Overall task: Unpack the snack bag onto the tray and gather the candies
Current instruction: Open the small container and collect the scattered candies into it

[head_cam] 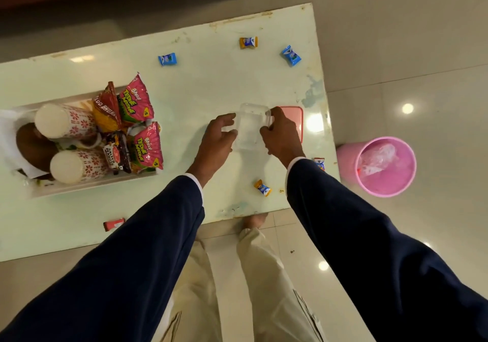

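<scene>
A clear plastic box [249, 126] stands on the pale green table [211, 83]. My right hand [281, 133] grips its right edge, and my left hand [219, 137] sits at its left side with fingers spread, touching or nearly touching it. Under my right hand lies a pink lid [294, 114]. Wrapped candies lie scattered: a blue one [167, 59], an orange one [248, 42], another blue one [291, 55], an orange one [263, 187] near the front edge, and one [319, 162] half hidden by my right sleeve. The white tray [92, 183] at left holds snack packets [137, 104] and paper cups [63, 121].
A red wrapped candy bar [113, 224] lies near the table's front edge. A pink waste bin [384, 166] with clear plastic inside stands on the floor right of the table. A dark round item sits at the tray's left end.
</scene>
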Demonstrator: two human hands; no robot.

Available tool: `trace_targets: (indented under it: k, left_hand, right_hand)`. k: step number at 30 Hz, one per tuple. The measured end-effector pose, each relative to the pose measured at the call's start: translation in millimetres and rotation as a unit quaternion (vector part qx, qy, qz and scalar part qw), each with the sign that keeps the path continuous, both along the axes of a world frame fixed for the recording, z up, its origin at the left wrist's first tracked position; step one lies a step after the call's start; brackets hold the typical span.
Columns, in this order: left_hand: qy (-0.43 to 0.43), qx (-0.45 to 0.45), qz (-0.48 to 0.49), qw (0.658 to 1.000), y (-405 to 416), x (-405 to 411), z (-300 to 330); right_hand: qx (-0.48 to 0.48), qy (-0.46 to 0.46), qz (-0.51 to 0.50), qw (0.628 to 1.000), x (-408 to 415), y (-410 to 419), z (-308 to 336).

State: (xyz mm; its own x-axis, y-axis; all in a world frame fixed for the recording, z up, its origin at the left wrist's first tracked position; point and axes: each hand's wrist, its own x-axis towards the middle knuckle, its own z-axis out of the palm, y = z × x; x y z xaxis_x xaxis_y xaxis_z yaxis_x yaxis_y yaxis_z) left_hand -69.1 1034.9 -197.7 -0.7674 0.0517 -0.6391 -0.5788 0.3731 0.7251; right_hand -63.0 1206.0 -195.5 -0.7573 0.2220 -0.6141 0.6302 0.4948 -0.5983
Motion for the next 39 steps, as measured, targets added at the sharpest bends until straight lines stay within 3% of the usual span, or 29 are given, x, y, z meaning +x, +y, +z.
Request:
trace_targets:
  k: [6,12,17,20,23,25,32,39]
  left_hand:
    - [-0.063,0.041,-0.047,0.996,1.5,-5.5,0.7]
    - [-0.069,0.026,-0.056,0.996,-14.0,-1.8,-3.9]
    - [-0.004,0.042,-0.071,0.997,-48.2,12.0,9.2]
    - [0.09,0.004,-0.087,0.992,-77.5,19.0,29.7]
    - [0.241,-0.105,-0.14,0.955,-125.1,26.8,55.0]
    - [0.286,-0.178,-0.137,0.932,-159.2,31.4,67.0]
    - [0.252,-0.292,0.016,0.923,-352.3,53.5,71.3]
    - [0.144,-0.352,0.097,0.92,-584.6,63.5,38.7]
  right_hand:
    - [0.044,0.014,-0.011,0.999,-17.6,-7.2,-10.6]
    - [0.029,0.025,0.003,0.999,-9.5,-7.1,-10.8]
    - [0.129,0.101,0.061,0.985,7.9,-12.8,5.9]
    - [0.115,0.165,0.11,0.973,9.0,-40.5,27.1]
    - [0.084,0.201,0.241,0.946,7.1,-99.3,50.7]
    - [0.075,0.219,0.305,0.924,2.7,-144.6,62.9]
    - [0.048,0.274,0.406,0.871,-30.2,-342.1,70.4]
    - [0.004,0.215,0.483,0.849,-72.4,-571.2,47.1]
